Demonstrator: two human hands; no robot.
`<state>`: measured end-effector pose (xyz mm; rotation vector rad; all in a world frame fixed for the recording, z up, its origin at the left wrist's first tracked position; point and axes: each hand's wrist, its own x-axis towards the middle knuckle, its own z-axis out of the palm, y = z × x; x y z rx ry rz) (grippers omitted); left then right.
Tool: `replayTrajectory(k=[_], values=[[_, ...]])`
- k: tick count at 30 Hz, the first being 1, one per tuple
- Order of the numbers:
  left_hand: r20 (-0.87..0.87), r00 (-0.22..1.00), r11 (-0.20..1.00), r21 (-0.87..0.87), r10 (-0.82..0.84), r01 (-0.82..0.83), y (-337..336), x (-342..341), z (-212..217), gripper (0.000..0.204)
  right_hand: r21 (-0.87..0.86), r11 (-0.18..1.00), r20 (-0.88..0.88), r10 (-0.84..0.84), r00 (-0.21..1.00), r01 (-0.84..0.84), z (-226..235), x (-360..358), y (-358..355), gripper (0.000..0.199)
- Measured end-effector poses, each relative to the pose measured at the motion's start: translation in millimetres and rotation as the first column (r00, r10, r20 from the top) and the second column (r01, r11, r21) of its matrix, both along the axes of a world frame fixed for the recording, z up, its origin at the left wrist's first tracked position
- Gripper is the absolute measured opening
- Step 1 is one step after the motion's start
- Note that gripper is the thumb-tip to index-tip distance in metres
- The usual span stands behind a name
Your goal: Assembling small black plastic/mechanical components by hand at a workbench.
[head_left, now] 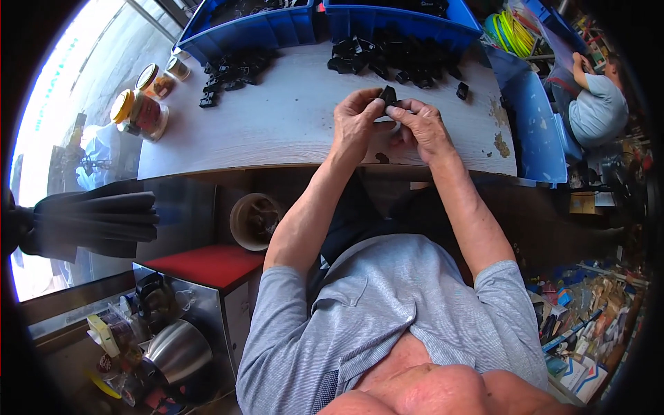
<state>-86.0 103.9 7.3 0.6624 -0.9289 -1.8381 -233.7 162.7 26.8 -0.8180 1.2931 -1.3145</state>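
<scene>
A small black part (pixel 388 95) sits between the fingertips of both hands, above the table (pixel 270 135), nearer its right edge than its left. The left hand (pixel 355 119) pinches the part between thumb and curled fingers, nearly closed around its left side. The right hand (pixel 423 124) is partly curled, its thumb reaching the part's lower right side; how firmly its fingers grip, I cannot tell.

Beyond the hands, a dense heap of black parts (pixel 398 59) lies toward the table's far edge, with a lone black piece (pixel 463 90) just beside it, toward the right edge. A smaller black pile (pixel 238 69) lies near the far left corner. Two blue bins (pixel 249 33) stand behind these along the far edge.

Along the left edge stand a yellow-lidded jar (pixel 143 115) and two smaller jars (pixel 156 82). The pale, wood-grained top is worn brown in patches near its right edge.

A blue tub (pixel 536 128) stands beside that edge; past it another person (pixel 599 111) sits. Below left are a red-topped cabinet (pixel 200 266) and a round bucket (pixel 254 221).
</scene>
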Motion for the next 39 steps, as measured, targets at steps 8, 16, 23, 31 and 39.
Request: replayTrajectory(k=[8, 16, 23, 31, 39], values=[[0.489, 0.797, 0.701, -0.703, 0.354, 0.121, -12, 21, -12, 0.03, 0.272, 0.962, -0.254, 0.056, 0.966, 0.016, 9, 8, -14, 0.012], [0.585, 0.518, 0.3, -0.792, 0.624, 0.532, 0, 42, 0, 0.041, 0.351, 0.936, -0.274, 0.083, 0.958, 0.019, 15, 6, -13, 0.012], [0.591, 0.461, 0.29, -0.769, 0.662, 0.57, 13, 43, 6, 0.046, 0.283, 0.959, -0.383, 0.123, 0.916, -0.01, 15, 5, -16, 0.032], [0.494, 0.441, 0.25, -0.827, 0.749, 0.503, 19, 46, -7, 0.044, 0.334, 0.938, -0.49, 0.254, 0.834, -0.089, 16, 16, -23, 0.035], [0.411, 0.612, 0.262, -0.91, 0.676, 0.321, 12, 52, -13, 0.043, 0.356, 0.931, -0.501, 0.257, 0.826, -0.074, 16, 4, -14, 0.036]])
